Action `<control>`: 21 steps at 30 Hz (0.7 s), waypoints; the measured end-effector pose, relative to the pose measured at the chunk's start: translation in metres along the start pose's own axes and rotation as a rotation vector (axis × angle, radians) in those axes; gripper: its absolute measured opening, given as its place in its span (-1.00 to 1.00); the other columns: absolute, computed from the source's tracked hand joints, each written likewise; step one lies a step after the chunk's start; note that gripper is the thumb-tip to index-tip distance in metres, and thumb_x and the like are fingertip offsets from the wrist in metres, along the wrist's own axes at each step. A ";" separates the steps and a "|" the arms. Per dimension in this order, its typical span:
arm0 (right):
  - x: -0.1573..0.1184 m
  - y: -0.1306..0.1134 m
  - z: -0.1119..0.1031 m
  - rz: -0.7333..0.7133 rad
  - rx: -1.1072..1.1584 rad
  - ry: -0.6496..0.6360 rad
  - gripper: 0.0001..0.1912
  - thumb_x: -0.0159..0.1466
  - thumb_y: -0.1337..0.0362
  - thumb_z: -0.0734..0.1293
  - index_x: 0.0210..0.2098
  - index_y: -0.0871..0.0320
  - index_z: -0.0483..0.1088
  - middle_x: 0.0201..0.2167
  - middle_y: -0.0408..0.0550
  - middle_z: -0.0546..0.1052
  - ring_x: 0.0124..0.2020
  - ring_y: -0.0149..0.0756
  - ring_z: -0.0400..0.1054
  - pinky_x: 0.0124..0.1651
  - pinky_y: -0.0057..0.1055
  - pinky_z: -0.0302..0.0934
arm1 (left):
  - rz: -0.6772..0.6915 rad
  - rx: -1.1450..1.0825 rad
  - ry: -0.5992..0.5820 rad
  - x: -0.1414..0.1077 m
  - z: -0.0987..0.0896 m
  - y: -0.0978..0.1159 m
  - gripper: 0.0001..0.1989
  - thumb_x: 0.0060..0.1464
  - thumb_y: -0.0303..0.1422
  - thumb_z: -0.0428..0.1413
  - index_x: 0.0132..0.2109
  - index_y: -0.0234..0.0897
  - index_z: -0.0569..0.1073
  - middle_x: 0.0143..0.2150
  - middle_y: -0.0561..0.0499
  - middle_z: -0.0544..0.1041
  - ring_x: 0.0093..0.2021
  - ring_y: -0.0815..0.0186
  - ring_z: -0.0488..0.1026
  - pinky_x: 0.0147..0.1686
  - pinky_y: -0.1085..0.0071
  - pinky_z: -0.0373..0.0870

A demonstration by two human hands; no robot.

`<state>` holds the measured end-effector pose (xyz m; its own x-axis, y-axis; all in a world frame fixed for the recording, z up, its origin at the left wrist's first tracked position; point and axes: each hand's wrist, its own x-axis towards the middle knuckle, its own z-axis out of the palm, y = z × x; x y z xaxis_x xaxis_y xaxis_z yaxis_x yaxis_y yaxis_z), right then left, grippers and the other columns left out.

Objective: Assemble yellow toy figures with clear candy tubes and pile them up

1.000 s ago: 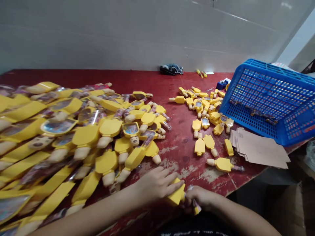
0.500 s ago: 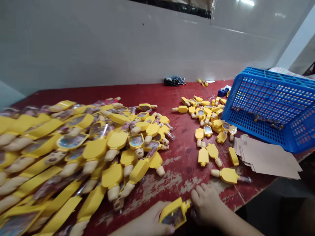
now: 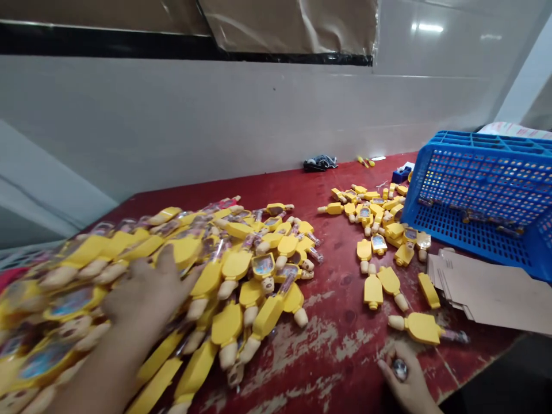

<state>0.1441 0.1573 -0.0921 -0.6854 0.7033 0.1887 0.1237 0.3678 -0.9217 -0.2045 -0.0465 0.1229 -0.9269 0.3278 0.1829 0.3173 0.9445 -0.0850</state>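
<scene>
Yellow toys (image 3: 235, 264) heaped on a worn red desk (image 3: 340, 368), left grip (image 3: 144, 296) spread across them

Left grip stands apart, fingers splayed, pressing into the heap near the desk's left end. Right grip (image 3: 407, 376) is curled together around a shiny round piece (image 3: 400, 369) at the front edge, just beside a lone toy (image 3: 422, 328). A smaller scatter (image 3: 371, 210), a tipped blue basket (image 3: 474, 201) and cardboard sheets (image 3: 487, 293) sit toward the right end. Pressing harder could shove toys over the front edge or crack their clear tubes (image 3: 218, 250); a loose hold could let the round piece drop and roll off the desk.
</scene>
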 end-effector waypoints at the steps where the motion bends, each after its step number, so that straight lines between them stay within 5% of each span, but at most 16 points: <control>1: -0.004 0.004 0.002 0.017 0.032 0.023 -0.58 0.20 -0.03 0.25 -0.60 0.14 0.18 -0.67 -0.15 0.28 -0.64 -0.37 0.18 -0.58 -0.44 0.13 | -0.062 0.025 -0.016 0.005 -0.004 0.006 -0.25 0.23 0.04 -0.44 0.20 -0.62 -0.01 0.09 -0.55 0.14 0.02 -0.41 0.27 -0.16 -0.17 0.31; 3: -0.009 0.008 0.006 0.048 0.058 0.079 -0.57 0.18 -0.03 0.26 -0.60 0.13 0.14 -0.67 -0.18 0.21 -0.63 -0.39 0.12 -0.56 -0.44 0.09 | 0.013 0.020 -0.006 0.003 0.001 0.032 -0.28 0.25 0.01 -0.36 0.18 -0.65 0.05 0.13 -0.61 0.06 0.10 -0.45 0.16 -0.05 -0.21 0.22; 5: -0.012 0.011 0.009 0.064 0.061 0.128 -0.57 0.20 -0.02 0.25 -0.61 0.13 0.13 -0.67 -0.19 0.19 -0.61 -0.39 0.10 -0.51 -0.42 0.10 | 0.357 -0.100 0.029 -0.014 0.022 0.075 -0.39 0.28 -0.11 -0.25 0.22 -0.60 0.05 0.17 -0.59 0.01 0.17 -0.39 0.08 0.02 -0.20 0.17; 6: -0.013 0.013 0.009 0.082 0.082 0.134 -0.58 0.22 -0.02 0.23 -0.60 0.13 0.14 -0.66 -0.19 0.19 -0.61 -0.39 0.09 -0.51 -0.41 0.09 | 0.638 -0.231 -0.015 -0.026 0.036 0.101 -0.42 0.28 -0.18 -0.19 0.22 -0.63 0.07 0.19 -0.58 0.00 0.21 -0.32 0.05 0.11 -0.11 0.12; 9: -0.013 0.018 0.006 0.142 0.222 0.056 -0.58 0.24 -0.09 0.14 -0.46 0.14 0.27 -0.65 -0.16 0.24 -0.65 -0.36 0.09 -0.58 -0.41 0.04 | 1.077 -0.285 -0.169 -0.065 0.083 0.178 -0.52 0.20 -0.47 -0.05 0.25 -0.15 0.17 0.36 -0.23 -0.10 0.33 0.00 -0.10 0.24 0.09 0.00; 12: -0.014 0.021 0.002 0.104 0.280 0.051 -0.46 0.21 -0.20 0.04 -0.44 0.14 0.31 -0.64 -0.11 0.27 -0.62 -0.29 0.15 -0.57 -0.38 0.07 | 1.288 -0.314 -0.270 -0.093 0.115 0.229 -0.39 0.14 -0.63 -0.11 0.22 0.11 0.19 0.37 0.05 -0.02 0.35 0.17 -0.13 0.27 0.09 -0.03; 15: -0.012 0.018 0.003 0.079 0.260 0.108 -0.36 0.19 -0.26 -0.05 -0.59 0.14 0.24 -0.67 -0.10 0.22 -0.61 -0.29 0.14 -0.54 -0.37 0.07 | 1.308 -0.351 -0.325 -0.106 0.122 0.238 -0.41 0.11 -0.63 -0.10 0.20 0.02 0.23 0.33 0.03 0.10 0.33 0.07 -0.06 0.22 -0.03 0.03; 21: 0.000 0.000 0.001 0.276 0.221 0.127 -0.50 0.11 -0.18 0.27 -0.41 0.18 0.36 -0.53 -0.05 0.42 -0.50 -0.27 0.30 -0.42 -0.36 0.22 | 1.111 -0.419 -0.444 -0.128 0.112 0.184 -0.36 -0.19 -0.41 0.24 0.11 -0.25 0.32 0.00 -0.14 0.42 0.02 -0.06 0.29 0.09 -0.08 0.19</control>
<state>0.1432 0.1567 -0.0924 -0.5518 0.8325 -0.0498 0.1245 0.0232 -0.9919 -0.0503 0.0827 -0.0262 -0.0825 0.9870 -0.1378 0.9283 0.1264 0.3496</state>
